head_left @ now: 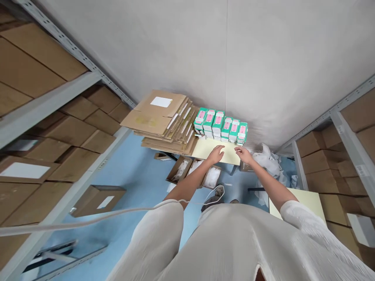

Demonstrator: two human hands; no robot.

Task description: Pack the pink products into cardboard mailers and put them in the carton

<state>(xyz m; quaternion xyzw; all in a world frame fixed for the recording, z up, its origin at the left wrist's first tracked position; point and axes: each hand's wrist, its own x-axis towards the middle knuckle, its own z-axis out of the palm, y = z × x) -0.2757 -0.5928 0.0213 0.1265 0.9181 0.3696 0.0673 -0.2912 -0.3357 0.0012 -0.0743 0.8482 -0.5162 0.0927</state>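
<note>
Over the front part of a pale yellow table [202, 149], my left hand [216, 154] is open, its fingers apart and nothing in it. My right hand [243, 154] is open too, a short way to the right, near the table's right edge. Beyond both hands stands a row of several green and white boxes [218, 123] with pink panels on top, close to the wall. Neither hand touches them. Left of the row lies a tall stack of flattened brown cartons [155, 113], the top one with a white label.
Shelves of brown boxes [79, 121] rise at the left, and more boxes [320, 156] at the right. Open cartons [211, 177] stand on the floor below the table. White plastic bags [268, 160] lie at the right. A white cable [117, 214] crosses the lower left.
</note>
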